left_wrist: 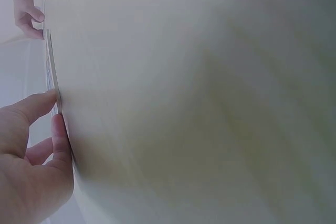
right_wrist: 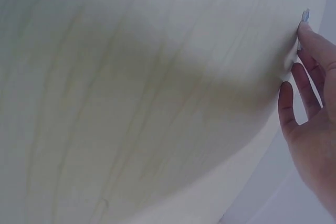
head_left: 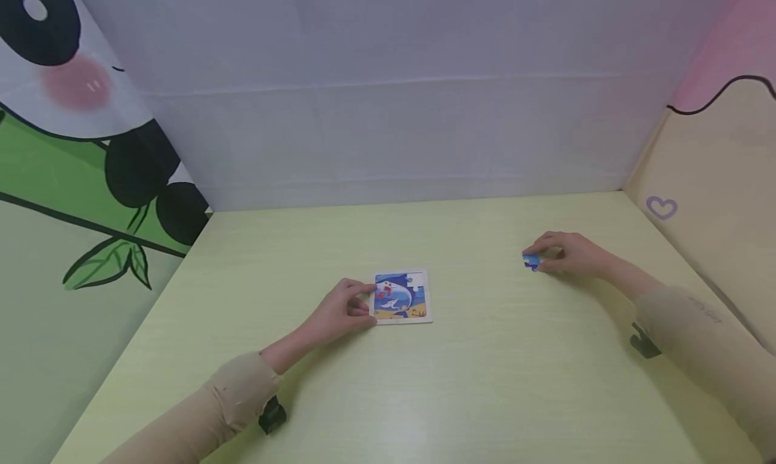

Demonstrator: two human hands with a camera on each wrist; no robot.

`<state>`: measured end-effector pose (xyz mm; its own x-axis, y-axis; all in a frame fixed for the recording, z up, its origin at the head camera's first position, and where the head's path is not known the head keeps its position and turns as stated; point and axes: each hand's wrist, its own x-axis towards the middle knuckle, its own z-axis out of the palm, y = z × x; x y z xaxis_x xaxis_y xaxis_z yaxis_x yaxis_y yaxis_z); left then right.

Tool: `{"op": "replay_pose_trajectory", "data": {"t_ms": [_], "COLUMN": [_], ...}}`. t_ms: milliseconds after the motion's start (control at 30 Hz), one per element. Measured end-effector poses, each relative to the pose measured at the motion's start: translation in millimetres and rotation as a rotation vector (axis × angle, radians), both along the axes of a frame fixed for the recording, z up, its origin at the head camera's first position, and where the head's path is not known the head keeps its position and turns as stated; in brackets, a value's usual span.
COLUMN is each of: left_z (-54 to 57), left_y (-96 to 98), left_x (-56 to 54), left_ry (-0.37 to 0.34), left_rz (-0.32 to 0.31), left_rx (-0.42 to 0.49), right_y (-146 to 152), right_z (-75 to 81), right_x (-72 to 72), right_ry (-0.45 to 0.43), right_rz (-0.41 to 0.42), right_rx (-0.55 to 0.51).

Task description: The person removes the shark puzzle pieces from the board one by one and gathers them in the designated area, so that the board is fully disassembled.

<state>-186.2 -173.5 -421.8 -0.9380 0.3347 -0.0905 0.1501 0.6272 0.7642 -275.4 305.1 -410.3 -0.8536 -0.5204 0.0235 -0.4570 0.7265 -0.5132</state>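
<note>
My left hand (head_left: 341, 310) rests at the left edge of a small square jigsaw puzzle (head_left: 394, 295), its forefinger and thumb gripping the white border. The puzzle lies flat and shows a white and blue sea animal over yellow sand, with a bare white patch at its upper right. From the left wrist, the puzzle (left_wrist: 51, 64) appears edge-on between the fingertips. Farther right, my right hand (head_left: 572, 254) pinches a blue puzzle piece (head_left: 531, 260) between thumb and forefinger. In the right wrist view only a sliver of the piece (right_wrist: 305, 15) shows past the fingertips.
Both hands are over a pale wood-grain table (head_left: 461, 383). A whitish cloth wall (head_left: 400, 134) closes off the back. Printed panels stand on both sides, the left panel (head_left: 91, 181) with green leaves, the right panel (head_left: 715, 181) with a purple heart.
</note>
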Motion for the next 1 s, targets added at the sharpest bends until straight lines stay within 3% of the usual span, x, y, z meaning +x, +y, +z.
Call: {"op": "replay_pose_trajectory", "data": {"t_ms": [600,767,1000], "left_z": [-0.9,-1.8,0.5], "left_y": [1.2,0.9,1.3], "left_x": [1.2,1.3,0.4], "left_ry": [0.002,0.004,0.001], "left_rz": [0.005,0.006,-0.004], "left_rx": [0.008,0.010,0.020], "right_y": [-3,-24,-75], "right_z": [11.6,22.8,31.0], "right_x": [-0.7,-4.5,-8.8], "right_ry": [-0.042,-0.070,-0.081], "right_rz": [0.017,-0.019,0.027], "right_rx": [-0.008,-0.006,-0.049]}}
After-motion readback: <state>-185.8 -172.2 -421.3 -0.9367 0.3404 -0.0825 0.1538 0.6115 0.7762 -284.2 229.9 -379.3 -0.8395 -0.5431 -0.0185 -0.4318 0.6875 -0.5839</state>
